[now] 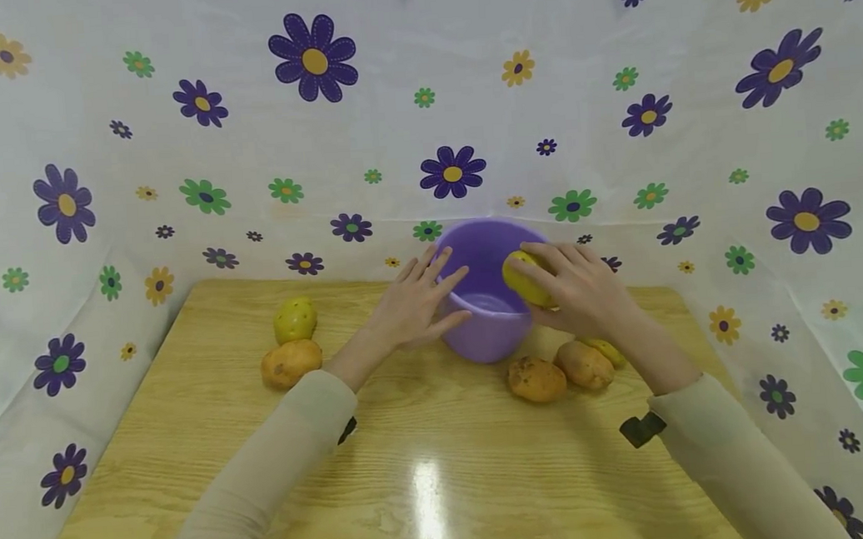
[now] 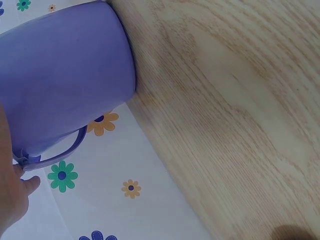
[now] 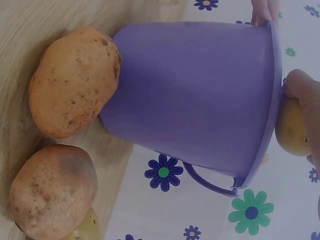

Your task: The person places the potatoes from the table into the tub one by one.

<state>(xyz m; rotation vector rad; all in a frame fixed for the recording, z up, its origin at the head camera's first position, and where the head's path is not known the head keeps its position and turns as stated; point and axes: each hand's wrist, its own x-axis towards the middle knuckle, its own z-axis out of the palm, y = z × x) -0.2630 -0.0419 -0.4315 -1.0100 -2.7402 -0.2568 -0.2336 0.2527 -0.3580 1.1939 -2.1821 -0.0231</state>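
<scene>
While the right hand grips a yellow tuber-like item with fingers and thumb curved about it, the left hand lies at the left side of a purple bucket, its fingers straight and spread and holding nothing. The yellow tuber-like item is at the right side of the bucket's mouth, in the right wrist view just beside the rim; whether it touches the rim cannot be told. The bucket stands upright on a wood-grain table, near its far edge, and a thin purple handle hangs against its outer wall. Two tan potatoes, the nearer potato and the farther potato, lie side by side on the table to the right of the bucket's base, with a second yellow item partly hidden behind them. Well apart, on the left part of the table, a third yellow item lies just behind an orange-brown potato. Pale sleeves cover both forearms. White cloth printed with purple, green and orange flowers encloses the back and sides.
</scene>
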